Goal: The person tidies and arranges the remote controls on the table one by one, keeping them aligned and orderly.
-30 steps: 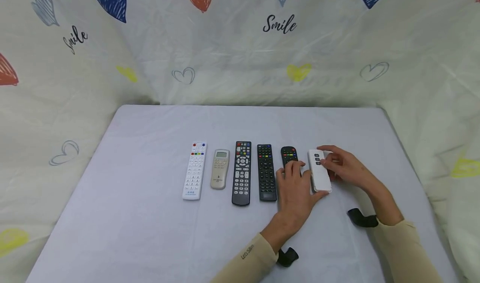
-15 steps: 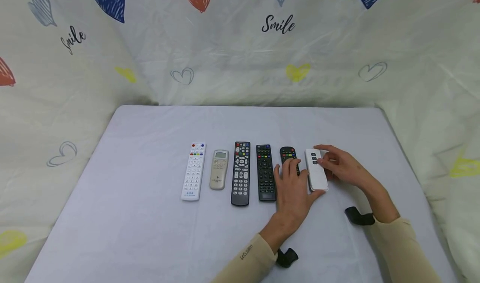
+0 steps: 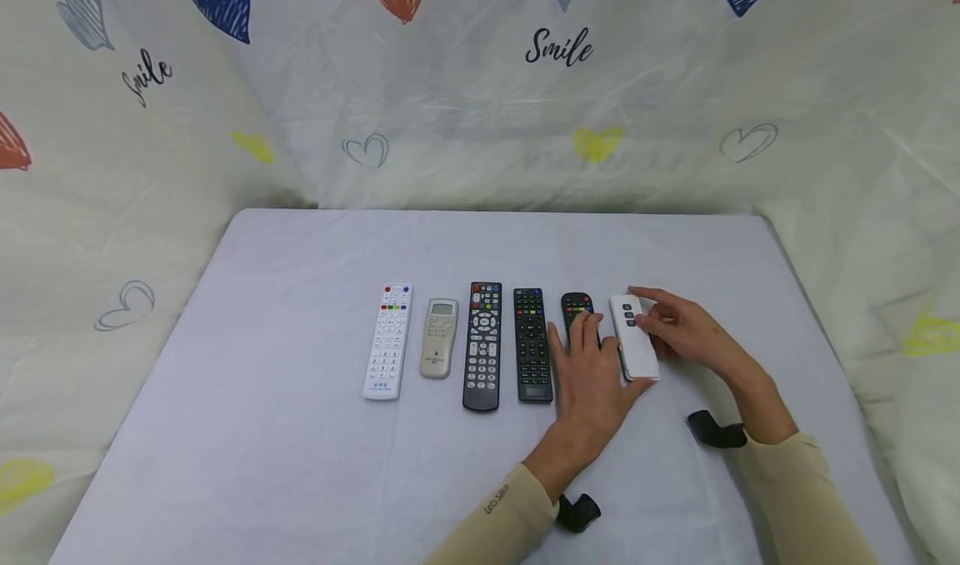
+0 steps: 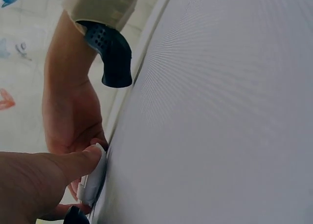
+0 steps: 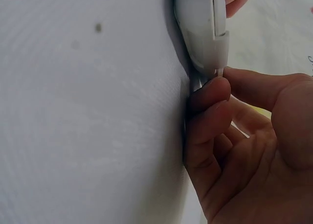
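Note:
A white remote control with a few dark buttons lies on the table at the right end of a row. My left hand holds it, thumb on the near end and index finger by its left side; the other fingers spread over a small black remote, hiding its lower part. On the far right corner and right edge, my right hand grips the same white remote with index finger and thumb. The right wrist view shows curled fingers and the thumb at the edge of the remote.
Leftward in the row lie a slim black remote, a longer black remote, a beige remote with a small screen and a white remote. A white cloth covers the table. Heart-printed fabric stands behind.
The white remote has shifted slightly left, toward the small black remote, with my right hand moving along. My left hand has stayed nearly still; the rest of the row has not moved.

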Tool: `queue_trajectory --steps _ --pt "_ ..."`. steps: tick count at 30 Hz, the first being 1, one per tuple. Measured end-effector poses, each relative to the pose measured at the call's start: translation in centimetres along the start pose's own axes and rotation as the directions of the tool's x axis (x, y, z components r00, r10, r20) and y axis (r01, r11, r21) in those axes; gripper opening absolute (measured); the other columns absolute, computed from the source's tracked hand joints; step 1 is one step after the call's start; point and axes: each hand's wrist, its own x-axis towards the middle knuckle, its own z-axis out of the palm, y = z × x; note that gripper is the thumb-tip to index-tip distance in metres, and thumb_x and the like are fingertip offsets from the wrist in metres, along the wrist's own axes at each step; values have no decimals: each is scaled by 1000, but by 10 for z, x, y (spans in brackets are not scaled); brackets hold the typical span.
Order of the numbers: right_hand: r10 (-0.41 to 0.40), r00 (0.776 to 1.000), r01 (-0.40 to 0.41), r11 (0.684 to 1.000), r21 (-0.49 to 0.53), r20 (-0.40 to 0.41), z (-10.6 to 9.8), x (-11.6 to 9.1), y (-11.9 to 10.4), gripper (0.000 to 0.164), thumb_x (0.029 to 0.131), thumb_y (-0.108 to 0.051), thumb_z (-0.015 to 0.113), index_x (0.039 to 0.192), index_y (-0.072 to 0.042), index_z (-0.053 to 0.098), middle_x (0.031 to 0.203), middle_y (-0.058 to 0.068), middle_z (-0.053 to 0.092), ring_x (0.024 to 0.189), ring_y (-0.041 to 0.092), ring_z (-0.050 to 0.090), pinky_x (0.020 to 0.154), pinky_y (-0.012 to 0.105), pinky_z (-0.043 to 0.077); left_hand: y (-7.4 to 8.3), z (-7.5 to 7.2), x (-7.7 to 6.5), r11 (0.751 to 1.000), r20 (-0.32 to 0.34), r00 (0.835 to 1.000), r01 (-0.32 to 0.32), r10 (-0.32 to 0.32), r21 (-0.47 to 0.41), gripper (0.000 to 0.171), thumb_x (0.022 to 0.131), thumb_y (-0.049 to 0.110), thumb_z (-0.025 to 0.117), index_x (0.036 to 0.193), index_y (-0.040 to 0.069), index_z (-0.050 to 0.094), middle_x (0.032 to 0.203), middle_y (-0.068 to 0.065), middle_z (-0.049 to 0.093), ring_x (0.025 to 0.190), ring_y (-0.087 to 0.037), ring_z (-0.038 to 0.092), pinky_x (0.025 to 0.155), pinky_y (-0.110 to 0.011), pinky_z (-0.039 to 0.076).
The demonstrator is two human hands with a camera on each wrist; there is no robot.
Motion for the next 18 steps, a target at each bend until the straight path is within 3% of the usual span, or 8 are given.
queue_trajectory --steps 4,9,12,14,18 --pt "20 1000 -20 1000 -3 -12 -1 -4 0 63 107 -27 60 160 -3 35 87 12 61 63 15 54 57 28 48 0 -2 1 1000 -28 1000 -9 9 6 77 79 80 70 127 20 68 155 -2 44 151 -20 32 122 -62 32" --pt "42 998 -42 999 0 -37 1 -9 0 67 108 -30 58 161 -1 30 90 13 61 64 14 54 58 29 48 -10 -13 3 998 -136 990 -37 29 -59 69 84 74 71 129 21 63 156 -1 44 149 -20 36 121 -57 37" --pt "46 996 -49 998 -35 -78 5 -11 -3 67 108 -31 57 160 1 30 97 16 63 72 15 57 59 27 49 -26 -27 4 993 -178 983 -59 40 -105 56 92 65 69 129 22 63 152 1 49 146 -18 42 121 -56 37" --pt "47 991 -57 995 -77 -124 8 -13 -6 67 108 -32 57 159 2 30 105 21 63 83 23 62 65 31 52 -40 -38 4 990 -187 981 -77 53 -120 52 96 60 66 130 22 64 150 2 52 144 -18 46 122 -56 37" --pt "44 970 -88 980 -178 -237 16 -19 -15 67 106 -30 60 158 2 33 125 29 56 111 42 59 83 51 55 -68 -53 1 986 -179 981 -100 75 -132 51 100 57 62 134 20 64 150 0 53 143 -21 47 123 -59 34"
